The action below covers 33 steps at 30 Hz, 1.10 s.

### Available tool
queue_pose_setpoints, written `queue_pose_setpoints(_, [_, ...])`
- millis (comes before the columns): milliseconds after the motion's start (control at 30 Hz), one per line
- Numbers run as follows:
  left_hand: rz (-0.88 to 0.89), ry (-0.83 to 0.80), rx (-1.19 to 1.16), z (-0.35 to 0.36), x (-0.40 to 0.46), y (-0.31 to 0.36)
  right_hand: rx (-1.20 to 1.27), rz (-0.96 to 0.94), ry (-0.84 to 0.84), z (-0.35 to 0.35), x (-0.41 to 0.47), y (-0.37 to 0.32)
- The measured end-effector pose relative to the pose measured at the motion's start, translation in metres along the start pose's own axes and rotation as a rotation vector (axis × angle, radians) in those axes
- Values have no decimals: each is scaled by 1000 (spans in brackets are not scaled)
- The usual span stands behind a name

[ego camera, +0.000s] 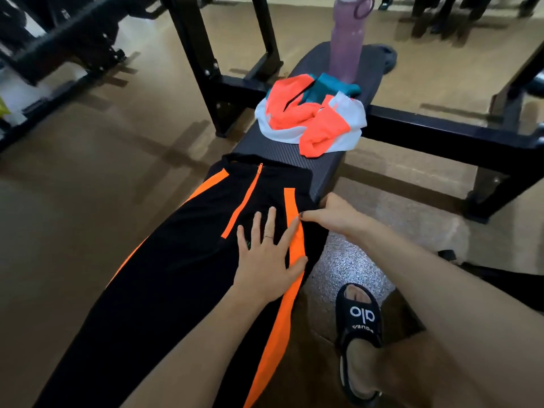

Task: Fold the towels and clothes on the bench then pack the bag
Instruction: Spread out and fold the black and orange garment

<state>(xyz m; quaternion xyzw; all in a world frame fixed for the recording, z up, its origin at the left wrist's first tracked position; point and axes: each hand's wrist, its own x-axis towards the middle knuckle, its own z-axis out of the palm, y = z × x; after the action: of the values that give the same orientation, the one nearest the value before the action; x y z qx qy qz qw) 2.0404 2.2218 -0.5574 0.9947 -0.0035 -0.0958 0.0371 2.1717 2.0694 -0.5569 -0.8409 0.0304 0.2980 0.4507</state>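
Head view, one frame, gym floor setting. Item one: black garment with orange stripes (188, 260), laid flat along the near part of the padded tabletop (297, 160), its zipped end toward the far side and its near end running out of the bottom left of the frame. Item two: left hand (266, 260), palm down on the garment, fingers (272, 223) straight and spread, a ring on one of them; it pressed the fabric beside the right-hand orange stripe. Item three: right hand (338, 214), at the right edge of the garment just beyond the left hand, thumb and forefinger pinching the black fabric at the tabletop's edge. Item four: loose heap of orange, white and teal cloth (309, 119), unfolded, farther along the tabletop, apart from the black garment. Item five: purple bottle (347, 42), upright at the far end of the tabletop, just behind the heap. Item six: foot in a black sandal (360, 328) on the floor (88, 172), to the right of the tabletop, near. Black metal frame (206, 63) stood at the far left and right.
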Motion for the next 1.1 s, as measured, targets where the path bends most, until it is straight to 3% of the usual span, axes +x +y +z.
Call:
queue_pose_setpoints(200, [2, 0, 13, -7, 1, 4, -24, 14, -218, -20, -12, 3])
queue_pose_setpoints(500, [63, 113, 154, -10, -7, 31, -499, -70, -234, -35, -33, -2])
queue_pose_setpoints(567, [106, 192, 62, -16, -10, 41, -601, -52, -222, -35, -37, -5])
queue_pose_setpoints(633, [110, 222, -87, -23, -15, 54, -539, -12, -253, -34, -38, -7])
queue_pose_setpoints(800, [-175, -64, -602, -33, -26, 82, -140, 34, -324, -34, -49, -21])
queue_pose_setpoints(933, [-345, 2, -887, -36, -24, 94, -14, 63, -427, -30, -66, -31])
queue_pose_setpoints(1100, [-387, 37, -1048, -42, -31, 97, -8, 55, -510, -28, -76, -35])
